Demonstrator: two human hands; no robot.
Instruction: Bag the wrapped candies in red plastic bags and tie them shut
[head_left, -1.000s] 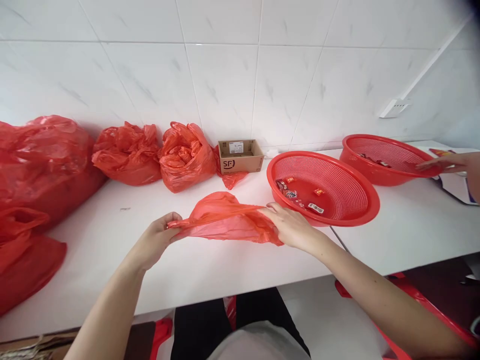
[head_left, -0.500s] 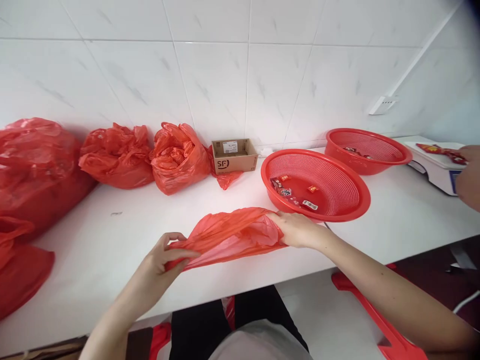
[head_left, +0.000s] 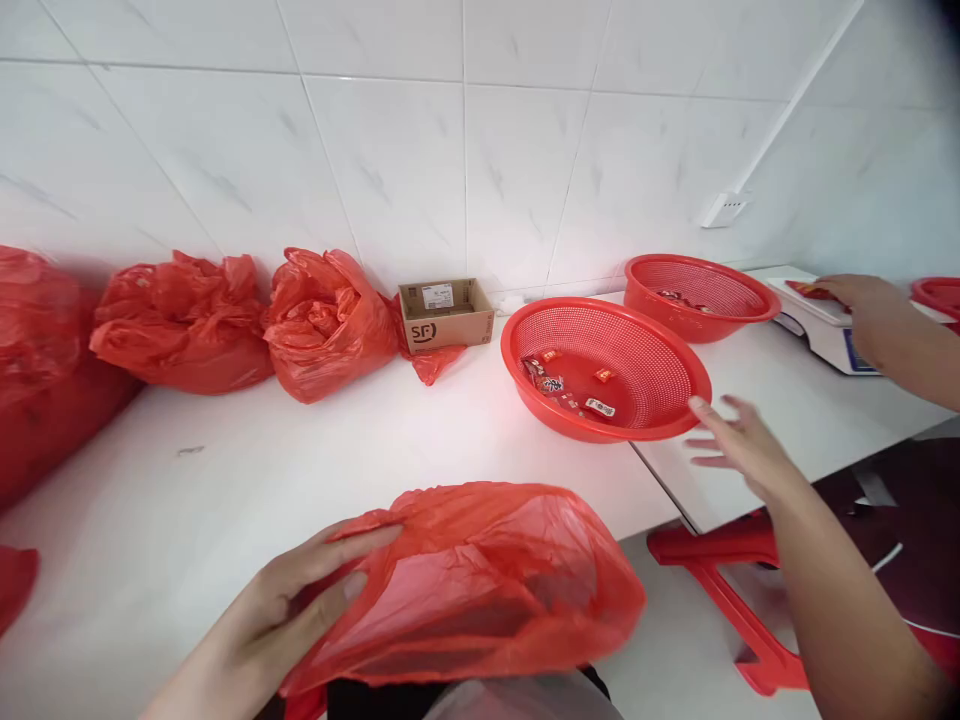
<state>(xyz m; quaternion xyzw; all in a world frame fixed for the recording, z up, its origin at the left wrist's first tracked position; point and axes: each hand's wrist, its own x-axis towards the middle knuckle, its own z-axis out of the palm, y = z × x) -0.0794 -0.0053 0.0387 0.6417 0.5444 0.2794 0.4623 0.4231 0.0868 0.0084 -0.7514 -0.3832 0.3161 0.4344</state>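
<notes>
Held only at one side in the left hand's (head_left: 274, 610) pinch, the bag (head_left: 487, 570) could sag shut, the right hand (head_left: 742, 447) spread empty by the basket (head_left: 654, 365).

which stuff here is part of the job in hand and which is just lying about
Likely in use:
- red plastic bag, mouth open, held by the left hand
- nearer red basin with small packets; the open right hand is at its rim
- scale, under a co-worker's hand

Apparently just lying about:
- cardboard box
- bulging red bags left of it
</notes>
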